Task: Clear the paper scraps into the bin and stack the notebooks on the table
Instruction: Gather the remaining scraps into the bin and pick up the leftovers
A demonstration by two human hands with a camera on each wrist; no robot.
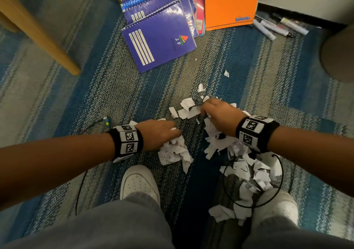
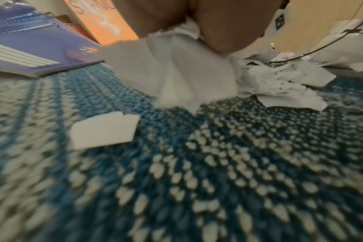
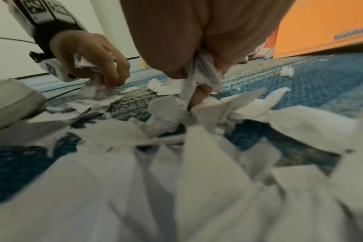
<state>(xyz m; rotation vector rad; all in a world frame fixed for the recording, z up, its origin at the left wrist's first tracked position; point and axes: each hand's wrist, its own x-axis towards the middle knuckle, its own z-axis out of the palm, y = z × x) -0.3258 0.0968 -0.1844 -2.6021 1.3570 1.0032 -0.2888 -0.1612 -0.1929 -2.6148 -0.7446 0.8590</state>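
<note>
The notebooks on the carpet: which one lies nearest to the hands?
The purple notebook with white stripes and the letters JF, at the front of the fanned pile; the others lie behind it, farther from the hands.

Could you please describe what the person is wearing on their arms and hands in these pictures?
Both forearms are bare, with no sleeves or gloves. Each wrist carries a black band ringed with white square tiles printed with black coded markers. A thin black cable loops from near the right band. The hands wear nothing.

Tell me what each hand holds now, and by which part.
Left hand grips a crumpled wad of paper scraps in its curled fingers. Right hand pinches a bunch of scraps by their upper ends.
</note>
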